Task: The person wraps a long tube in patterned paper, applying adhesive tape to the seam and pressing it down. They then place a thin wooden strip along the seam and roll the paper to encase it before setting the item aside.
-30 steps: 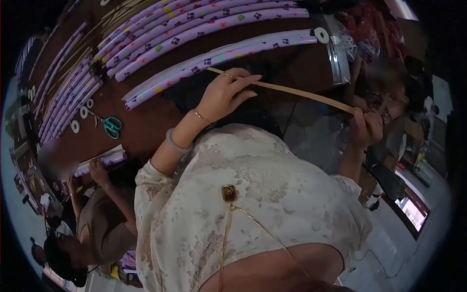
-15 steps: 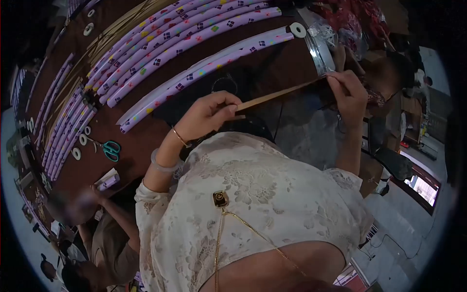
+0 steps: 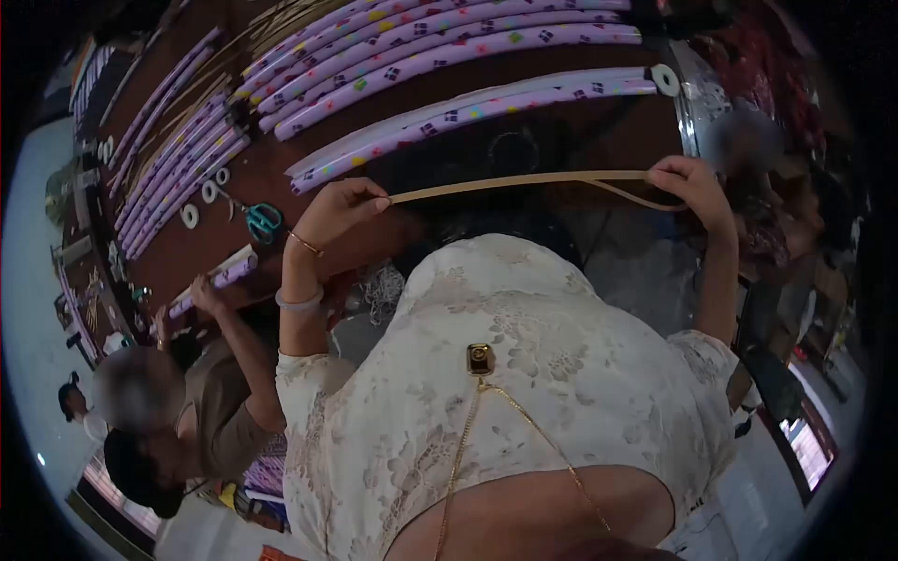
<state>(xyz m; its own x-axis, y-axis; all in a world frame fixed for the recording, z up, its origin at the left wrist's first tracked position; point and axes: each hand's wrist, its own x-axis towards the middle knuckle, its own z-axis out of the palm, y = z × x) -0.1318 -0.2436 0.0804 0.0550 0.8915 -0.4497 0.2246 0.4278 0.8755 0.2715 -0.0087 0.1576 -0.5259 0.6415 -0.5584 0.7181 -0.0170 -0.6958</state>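
Observation:
A narrow tan strip [image 3: 514,181] spans the space between my hands, in front of my chest. My left hand [image 3: 339,210] pinches its left end between thumb and fingers. At the other end, my right hand [image 3: 697,192] has its fingers closed on the strip. A second length of it branches off near the right and bows down below that hand. Just beyond the strip, purple patterned rolls [image 3: 477,117] lie on the dark red-brown table [image 3: 309,210].
More purple rolls [image 3: 449,65] are stacked farther back, with another bundle [image 3: 182,178] at left. Teal-handled scissors [image 3: 264,222] and white tape rings [image 3: 191,216] lie left of my left hand. A co-worker [image 3: 224,374] at lower left holds a purple roll [image 3: 234,269].
My hands have moved farther apart, and a longer stretch of the strip shows between them. Its bowed second length now shows at right. The whole view has shifted.

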